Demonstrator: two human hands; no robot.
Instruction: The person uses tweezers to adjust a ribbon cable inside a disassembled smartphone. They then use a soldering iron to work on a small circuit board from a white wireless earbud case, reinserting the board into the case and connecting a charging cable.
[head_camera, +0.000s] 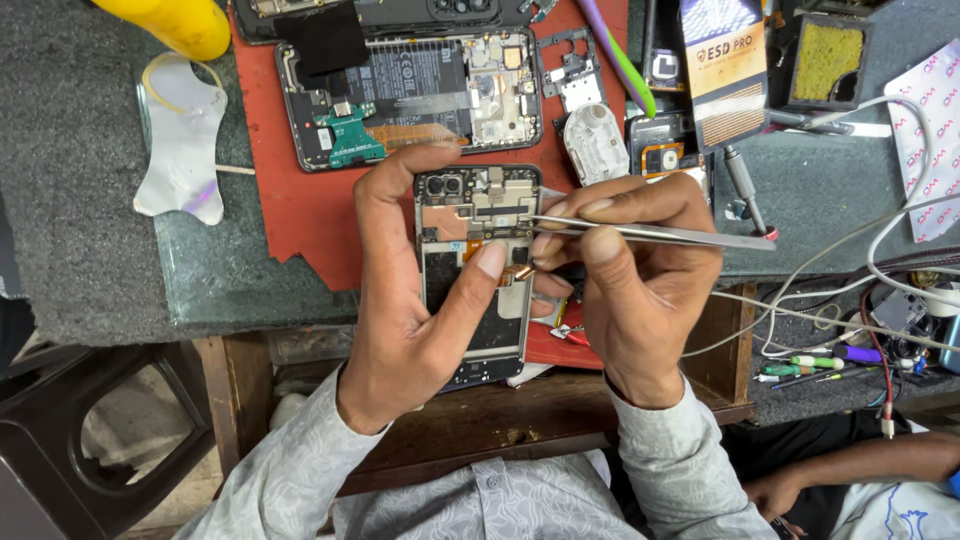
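Left hand (405, 300): gripped opened phone (478, 270) by its edges, thumb on flex.
Right hand (640, 275): fingers pinched steel tweezers (650, 235).
Handling: likely light, rigid, fragile inside; frame-edge hold judged best.

Looked like a small phone repair workshop, pretty cramped. An opened phone (410, 95) with its circuit boards showing lay on a torn red mat (300, 200) over a grey stone bench (230, 290). Loose phone parts (595, 140) sat beside it, plus a soldering sponge in a black holder (828, 60), a screwdriver (745, 190) and a mess of white cables (850, 250). More little tools (815, 365) were piled on a lower wooden shelf (500, 410).
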